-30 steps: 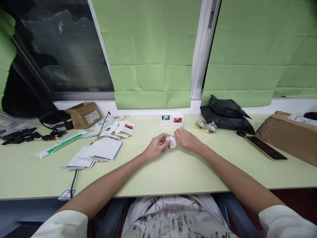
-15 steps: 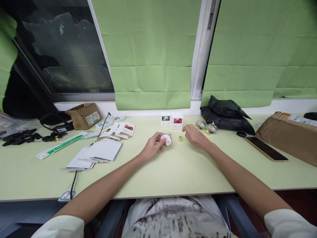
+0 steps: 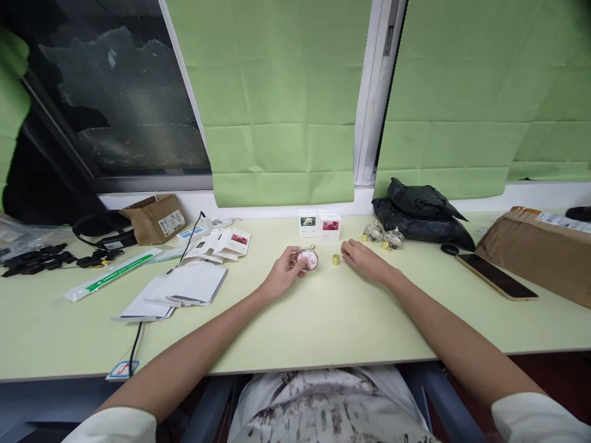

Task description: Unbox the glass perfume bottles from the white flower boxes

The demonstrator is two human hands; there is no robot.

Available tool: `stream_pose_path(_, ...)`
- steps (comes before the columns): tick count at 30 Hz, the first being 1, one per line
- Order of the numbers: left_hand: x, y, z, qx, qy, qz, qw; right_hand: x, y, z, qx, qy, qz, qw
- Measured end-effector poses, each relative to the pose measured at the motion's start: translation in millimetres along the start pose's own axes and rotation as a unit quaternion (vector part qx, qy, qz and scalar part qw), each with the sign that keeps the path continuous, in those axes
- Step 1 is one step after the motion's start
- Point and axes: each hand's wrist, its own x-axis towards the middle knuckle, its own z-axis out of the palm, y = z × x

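My left hand (image 3: 284, 274) grips a small round glass bottle with pink contents (image 3: 308, 259), holding it tilted just above the pale green table (image 3: 295, 320). A small gold cap (image 3: 336, 259) stands on the table right of the bottle. Resting on the table just right of that cap is my right hand (image 3: 364, 260), fingers loosely curled and holding nothing. Two small white boxes (image 3: 318, 223) stand behind the bottle. Two more round glass bottles with gold caps (image 3: 383, 236) sit further right.
A black plastic bag (image 3: 422, 212) lies at the back right, a phone (image 3: 495, 275) and a brown parcel (image 3: 540, 249) beyond it. Flat white cartons (image 3: 184, 284), printed cards (image 3: 221, 243), a cable, a cardboard box (image 3: 154, 215) and black parts (image 3: 37, 257) fill the left side.
My right hand took the gold cap off the bottle, set it on the table and drew away to the right. The left hand kept hold of the bottle.
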Motion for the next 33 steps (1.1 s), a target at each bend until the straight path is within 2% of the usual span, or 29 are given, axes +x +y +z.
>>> stream_pose_path(10,-4.5,6.7,1.7,0.052,-0.016,-0.005,0.999,-1.2,5.3,5.9,0.044,-0.021,0.014,0.999)
stream_pose_path(16,-5.3,7.4,1.0,0.1,-0.007,0.018,0.995,-0.5,6.3,7.0,0.062,-0.026,0.015,0.998)
stream_pose_path(24,-4.7,7.8,-1.4,0.132,-0.031,0.016,0.991,-0.8,6.1,9.1,0.026,-0.024,0.003,0.999)
stream_pose_path(27,-3.9,5.5,-2.9,0.153,-0.021,0.019,0.988,-1.3,5.6,7.0,0.006,-0.029,0.007,1.0)
stream_pose_path(30,-3.3,5.4,-3.6,0.173,0.0,0.02,0.985,-1.2,0.6,-0.6,-0.019,-0.007,0.001,1.0)
stream_pose_path(33,-2.8,7.8,-1.8,0.135,0.001,0.029,0.99,0.2,-14.0,-9.6,0.003,0.055,-0.018,0.998)
